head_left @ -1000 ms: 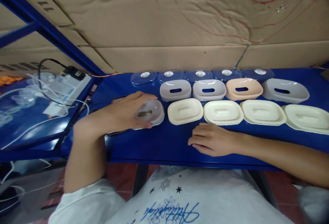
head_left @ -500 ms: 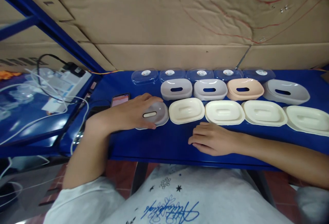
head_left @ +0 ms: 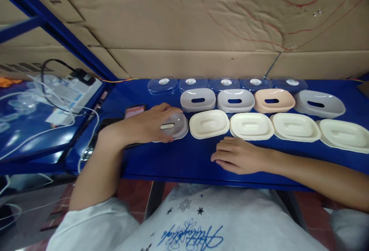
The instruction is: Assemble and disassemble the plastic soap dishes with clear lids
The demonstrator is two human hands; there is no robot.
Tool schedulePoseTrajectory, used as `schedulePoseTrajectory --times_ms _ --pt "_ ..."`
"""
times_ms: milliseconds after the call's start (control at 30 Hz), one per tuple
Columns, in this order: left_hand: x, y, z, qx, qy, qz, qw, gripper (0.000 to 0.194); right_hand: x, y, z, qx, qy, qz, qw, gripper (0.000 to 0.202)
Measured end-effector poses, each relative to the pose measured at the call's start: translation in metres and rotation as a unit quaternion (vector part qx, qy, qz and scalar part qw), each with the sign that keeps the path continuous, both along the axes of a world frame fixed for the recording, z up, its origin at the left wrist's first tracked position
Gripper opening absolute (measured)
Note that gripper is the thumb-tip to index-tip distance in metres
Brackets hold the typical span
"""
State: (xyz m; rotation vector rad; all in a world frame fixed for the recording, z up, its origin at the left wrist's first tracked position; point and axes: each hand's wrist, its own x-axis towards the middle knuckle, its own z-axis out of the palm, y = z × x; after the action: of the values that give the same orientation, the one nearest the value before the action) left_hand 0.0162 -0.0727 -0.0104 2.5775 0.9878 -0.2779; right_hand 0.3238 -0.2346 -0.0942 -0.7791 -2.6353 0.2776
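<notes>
My left hand is closed around a grey oval dish at the left end of the front row, thumb on the near side and fingers on the far side. A cream piece shows through the dish's slot. My right hand lies on the blue table with its fingers curled together and nothing visible in them. Just beyond it stand cream oval trays, among them one beside the grey dish and another.
Behind are slotted dishes, grey and peach, then clear lids with round stickers. A phone lies beside my left wrist. A power strip and white cables lie at the far left, and cardboard stands behind.
My left hand has shifted very slightly, and its fingers cover a little more of the grey dish's slot. My right hand has stayed in place.
</notes>
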Motion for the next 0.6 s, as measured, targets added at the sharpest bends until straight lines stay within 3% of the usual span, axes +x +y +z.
schedulePoseTrajectory --times_ms 200,400,500,600 --pt "-0.001 0.008 -0.009 -0.008 -0.004 -0.003 1.0 0.088 0.001 0.0 -0.001 -0.005 -0.003 0.0 1.0 0.023" --pt "-0.003 0.019 0.001 -0.023 -0.036 -0.003 0.999 0.091 0.001 0.0 -0.001 -0.002 0.0 0.001 1.0 0.023" --pt "-0.005 0.03 0.002 0.058 -0.088 0.035 0.994 0.081 0.001 0.0 -0.001 -0.006 0.004 0.0 1.0 0.023" --pt "-0.008 0.047 -0.006 0.171 -0.106 0.109 0.973 0.072 0.001 0.0 -0.001 -0.013 0.002 0.0 1.0 0.023"
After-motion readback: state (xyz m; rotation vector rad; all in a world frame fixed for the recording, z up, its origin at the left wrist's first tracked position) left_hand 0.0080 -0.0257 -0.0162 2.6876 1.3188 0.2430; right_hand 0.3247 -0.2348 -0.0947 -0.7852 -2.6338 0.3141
